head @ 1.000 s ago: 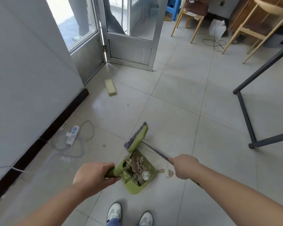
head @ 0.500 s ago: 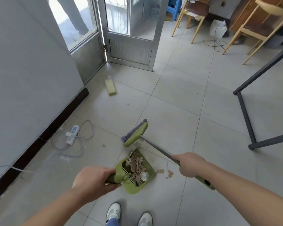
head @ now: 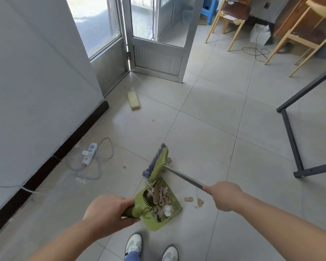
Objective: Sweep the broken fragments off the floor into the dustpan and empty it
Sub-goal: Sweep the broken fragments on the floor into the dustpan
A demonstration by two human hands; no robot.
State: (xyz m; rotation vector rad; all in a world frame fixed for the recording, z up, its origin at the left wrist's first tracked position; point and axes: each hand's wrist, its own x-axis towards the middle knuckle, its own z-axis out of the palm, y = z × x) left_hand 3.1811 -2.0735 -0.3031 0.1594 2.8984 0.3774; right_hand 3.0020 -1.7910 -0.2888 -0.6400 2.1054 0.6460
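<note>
A green dustpan (head: 174, 210) sits on the tiled floor in front of my shoes, holding a heap of beige broken fragments (head: 159, 196). My left hand (head: 106, 213) grips its green handle. My right hand (head: 225, 195) grips the grey shaft of a green broom (head: 158, 162), whose bristled head stands on the floor just beyond the pan's mouth. Two loose fragments (head: 194, 200) lie on the tile to the right of the pan, and one small piece (head: 169, 160) lies beside the broom head.
A white power strip (head: 89, 153) with looped cable lies left by the dark skirting board. A yellow sponge block (head: 133, 100) lies near the open metal door (head: 158, 59). A dark table frame (head: 292, 140) stands right; wooden chairs (head: 231, 17) stand behind.
The broom head lifted off the dustpan's mouth and moved away across the floor to just beyond the pan. My right hand slid right along the shaft. The dustpan stayed put.
</note>
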